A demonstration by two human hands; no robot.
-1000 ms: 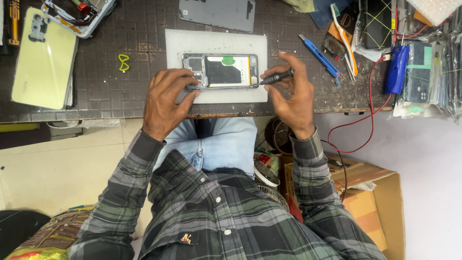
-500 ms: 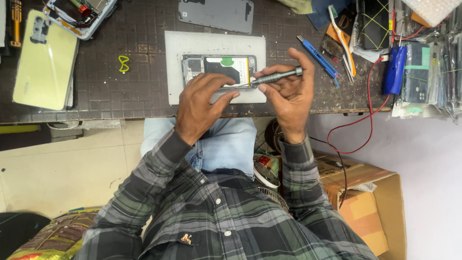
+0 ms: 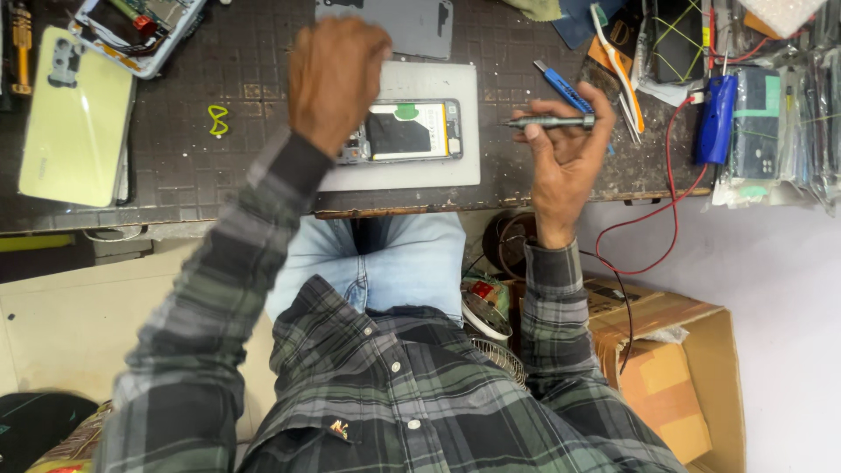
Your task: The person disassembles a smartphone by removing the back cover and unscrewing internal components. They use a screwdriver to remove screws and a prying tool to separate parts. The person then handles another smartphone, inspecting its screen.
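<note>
An opened phone [image 3: 412, 131] with its back cover off lies on a white mat [image 3: 438, 171] on the dark workbench. My right hand [image 3: 565, 149] is lifted off to the right of the phone and grips a slim grey screwdriver [image 3: 552, 123] held level, tip pointing left. My left hand [image 3: 337, 74] is raised and stretched toward the far side of the bench, above the mat's left end, its fingers curled; whether anything is in it I cannot tell. My plaid sleeve hides the phone's left end.
A pale green phone back [image 3: 74, 118] lies at the left, an open device [image 3: 140, 22] at top left, a grey back cover [image 3: 394, 22] beyond the mat. Blue tools [image 3: 561, 88], a blue cylinder [image 3: 717, 118], red wires and packets crowd the right. A cardboard box [image 3: 674, 368] stands below.
My left hand left the phone and rose toward the far side of the bench. My right hand drew the screwdriver away to the right of the phone.
</note>
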